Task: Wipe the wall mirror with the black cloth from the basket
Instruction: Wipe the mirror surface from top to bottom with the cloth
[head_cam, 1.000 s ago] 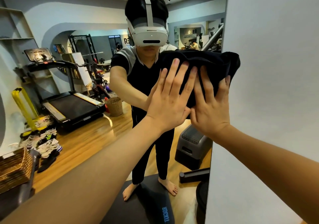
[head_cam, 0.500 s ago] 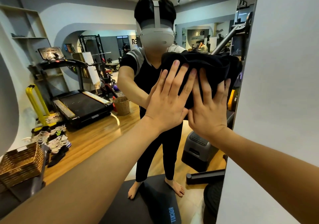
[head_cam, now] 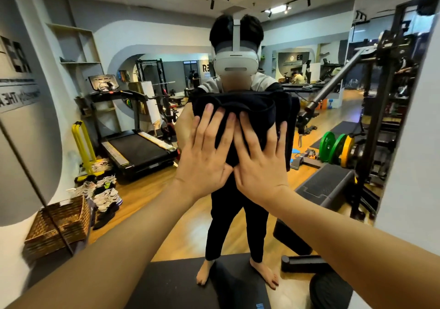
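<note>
Both your hands are flat against the wall mirror [head_cam: 309, 189], fingers straight and spread, pressing the black cloth [head_cam: 250, 111] onto the glass. Your left hand [head_cam: 204, 156] sits at about nine o'clock of the cloth's lower half, fingertips on the fabric near its top fold. Your right hand [head_cam: 262, 163] lies just beside it at three o'clock, the two thumbs nearly touching at the cloth's bottom edge. Neither hand curls round the cloth; it is pinned under your palms and fingers, bunched into folds along its top and hanging a little past your right hand's little finger.

The cloth sits at the middle of the view and covers the chest of your reflection, just under the white headset [head_cam: 235, 60].

At eight o'clock, low on the left, the woven basket [head_cam: 57, 227] stands well apart from your hands. Beyond it in the reflection, shoes [head_cam: 104, 194] lie on the wooden floor, with a treadmill [head_cam: 138, 149] at ten o'clock of them. At three o'clock of the cloth, green and yellow weight plates [head_cam: 335, 146] stand on edge beside a dark rack. At six o'clock your bare feet rest on a black mat [head_cam: 181, 282].
</note>
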`<state>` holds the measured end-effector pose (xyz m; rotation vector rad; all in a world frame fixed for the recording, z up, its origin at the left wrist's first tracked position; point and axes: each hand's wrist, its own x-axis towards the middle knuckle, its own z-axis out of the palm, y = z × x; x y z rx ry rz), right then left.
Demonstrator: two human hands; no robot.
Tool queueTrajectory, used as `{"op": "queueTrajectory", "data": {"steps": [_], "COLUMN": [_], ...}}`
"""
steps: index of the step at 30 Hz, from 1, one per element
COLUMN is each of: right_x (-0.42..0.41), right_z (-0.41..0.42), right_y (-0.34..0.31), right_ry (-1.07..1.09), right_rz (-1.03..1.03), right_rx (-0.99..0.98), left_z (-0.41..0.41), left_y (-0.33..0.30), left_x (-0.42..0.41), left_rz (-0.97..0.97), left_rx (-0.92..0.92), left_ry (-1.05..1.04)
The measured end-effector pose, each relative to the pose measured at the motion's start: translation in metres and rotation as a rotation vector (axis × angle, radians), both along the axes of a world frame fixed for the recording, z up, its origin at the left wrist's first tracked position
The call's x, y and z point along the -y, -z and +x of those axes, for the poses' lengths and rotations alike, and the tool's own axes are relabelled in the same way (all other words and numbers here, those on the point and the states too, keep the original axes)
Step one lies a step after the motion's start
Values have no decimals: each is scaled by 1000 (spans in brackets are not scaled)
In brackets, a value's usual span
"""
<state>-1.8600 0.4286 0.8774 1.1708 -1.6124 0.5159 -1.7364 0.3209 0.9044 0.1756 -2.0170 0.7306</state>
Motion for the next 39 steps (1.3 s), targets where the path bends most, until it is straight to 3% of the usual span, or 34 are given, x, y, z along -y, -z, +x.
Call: {"op": "queueTrajectory", "data": {"steps": [26, 39], "right_x": [218, 268], "right_z": [244, 300], "right_y": [-5, 13], "right_ry": [-96, -103], "right_rz": [-9, 14], "right_rx": [-16, -41], "left_z": [252, 308], "left_y": [-6, 17], "left_x": [211, 261], "left_rz": [17, 103], "left_rx": [28, 3], "left_ry": [-101, -63]}}
